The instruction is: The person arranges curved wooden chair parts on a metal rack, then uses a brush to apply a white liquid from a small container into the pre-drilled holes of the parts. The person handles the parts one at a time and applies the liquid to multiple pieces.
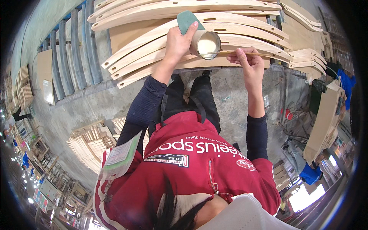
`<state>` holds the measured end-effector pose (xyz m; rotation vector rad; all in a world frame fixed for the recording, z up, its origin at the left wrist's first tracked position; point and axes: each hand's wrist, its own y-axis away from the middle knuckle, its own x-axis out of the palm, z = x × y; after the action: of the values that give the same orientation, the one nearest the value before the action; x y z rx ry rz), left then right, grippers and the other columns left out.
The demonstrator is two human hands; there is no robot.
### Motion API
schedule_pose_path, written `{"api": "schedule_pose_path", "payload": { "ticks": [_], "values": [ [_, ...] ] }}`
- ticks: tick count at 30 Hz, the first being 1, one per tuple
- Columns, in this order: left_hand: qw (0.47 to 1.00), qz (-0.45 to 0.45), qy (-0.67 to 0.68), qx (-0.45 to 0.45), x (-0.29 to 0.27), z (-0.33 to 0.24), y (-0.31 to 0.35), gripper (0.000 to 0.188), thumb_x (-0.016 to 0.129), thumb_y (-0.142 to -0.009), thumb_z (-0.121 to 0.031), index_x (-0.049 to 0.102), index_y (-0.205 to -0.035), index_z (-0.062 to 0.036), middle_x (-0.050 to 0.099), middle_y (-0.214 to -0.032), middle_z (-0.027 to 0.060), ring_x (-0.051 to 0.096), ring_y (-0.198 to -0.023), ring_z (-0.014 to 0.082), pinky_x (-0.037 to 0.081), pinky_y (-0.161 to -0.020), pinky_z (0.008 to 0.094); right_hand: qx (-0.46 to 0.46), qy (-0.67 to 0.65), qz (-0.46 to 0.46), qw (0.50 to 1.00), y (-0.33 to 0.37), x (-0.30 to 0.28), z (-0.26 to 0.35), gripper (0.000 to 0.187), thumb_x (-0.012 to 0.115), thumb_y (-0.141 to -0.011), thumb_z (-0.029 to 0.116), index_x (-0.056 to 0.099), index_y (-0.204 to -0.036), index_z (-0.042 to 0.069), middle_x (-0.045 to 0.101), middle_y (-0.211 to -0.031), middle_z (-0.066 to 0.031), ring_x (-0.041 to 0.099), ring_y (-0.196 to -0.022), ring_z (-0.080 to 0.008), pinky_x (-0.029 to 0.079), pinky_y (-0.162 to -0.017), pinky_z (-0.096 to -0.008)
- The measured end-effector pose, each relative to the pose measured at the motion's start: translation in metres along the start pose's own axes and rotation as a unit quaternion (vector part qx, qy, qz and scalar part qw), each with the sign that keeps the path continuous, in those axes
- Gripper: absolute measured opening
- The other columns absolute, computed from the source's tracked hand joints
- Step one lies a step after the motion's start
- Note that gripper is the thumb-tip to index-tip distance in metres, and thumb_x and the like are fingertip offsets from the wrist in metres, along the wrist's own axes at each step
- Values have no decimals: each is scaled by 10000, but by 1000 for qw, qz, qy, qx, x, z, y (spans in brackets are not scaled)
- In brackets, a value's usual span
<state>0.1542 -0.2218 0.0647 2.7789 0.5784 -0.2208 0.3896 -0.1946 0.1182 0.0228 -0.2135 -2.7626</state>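
Observation:
My left hand is wrapped round a small can, which is tilted so that its mouth shows. Inside it is a cream-coloured liquid. A dark green, flat piece with a rounded end sits between my left thumb and fingers, against the can; what it is made of I cannot tell. My right hand pinches a thin wooden stick, whose far end reaches into the can's mouth. Beneath both hands lie several long, curved, pale wooden slats with slots near their ends.
More curved slats lie at the right of the bench. At the far left stands a rack of dark rollers. Stacked wooden parts are on the concrete floor at lower left. A long board stands at right.

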Motion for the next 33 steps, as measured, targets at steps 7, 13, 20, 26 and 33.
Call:
{"api": "schedule_pose_path", "payload": {
  "ticks": [7,13,20,26,33],
  "values": [
    [998,-16,53,-36,2,9,-8,492,689,-902,-472,751,-929,16,724,-814,73,645,-746,126,515,-703,285,69,-152,-44,985,-10,-1,-7,133,621,-974,125,593,-1030,8,713,-991,-179,717,-894,-216,592,-779,-295],
    [997,-9,38,-68,4,11,-8,461,686,-914,-434,745,-925,23,720,-829,80,638,-755,129,510,-715,286,119,-128,-49,983,-16,-11,-22,163,617,-983,191,611,-1025,33,710,-1015,-170,715,-898,-208,593,-770,-287],
    [997,-43,55,-44,-6,37,-7,481,680,-902,-456,741,-901,21,712,-754,121,653,-707,182,513,-666,341,-81,18,-166,983,-53,-32,-47,162,608,-983,128,576,-1039,-21,713,-964,-179,720,-860,-209,600,-732,-283],
    [994,-29,61,-87,-14,36,3,367,683,-932,-351,728,-957,13,713,-858,57,632,-762,102,502,-699,261,-84,39,-178,980,-74,-33,-76,185,627,-971,126,572,-1027,-42,717,-925,-177,725,-808,-211,601,-703,-288],
    [992,-54,71,-92,-27,45,12,466,695,-897,-449,742,-903,15,711,-779,91,635,-733,146,504,-693,316,-91,63,-196,974,-72,-35,-74,181,636,-966,128,596,-1000,-45,719,-908,-167,727,-807,-203,596,-702,-286]
  ]
}}
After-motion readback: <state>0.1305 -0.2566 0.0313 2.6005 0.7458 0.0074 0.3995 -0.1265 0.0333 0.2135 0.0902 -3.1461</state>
